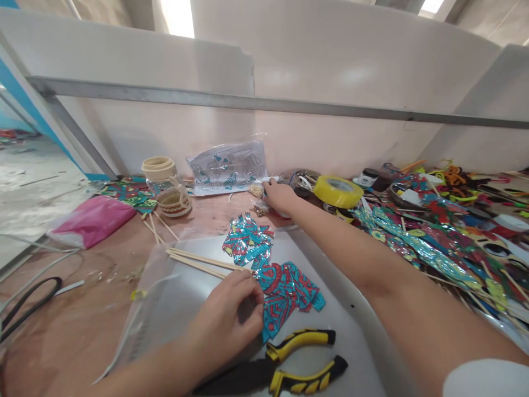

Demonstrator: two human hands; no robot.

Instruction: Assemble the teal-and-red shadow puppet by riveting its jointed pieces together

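Note:
My left hand (pixel 231 309) rests over a pale translucent sheet (pixel 165 309), its fingers curled toward the thumb. Whether a small thing is pinched there is hidden. Against its fingers lie turquoise-and-red patterned cut-outs (pixel 289 289), with another pile of cut-outs (pixel 248 237) behind. Several thin wooden sticks (pixel 196 262) run beside the hand. Pliers (pixel 303 380) with yellow-and-black handles lie just in front of it. My right hand (pixel 279 196) is stretched far forward, fingers bent down among small clear bags, touching a bag of small beige bits (pixel 257 191). Its fingertips are partly hidden.
A jar with a beige rim (pixel 165 184) and a pink packet (pixel 93 220) stand at left. A bagged printed sheet (pixel 227 168) leans on the white wall panel. Yellow tape (pixel 338 191) lies right of my hand. Colourful cut-outs (pixel 413 242) and sticks crowd the right side.

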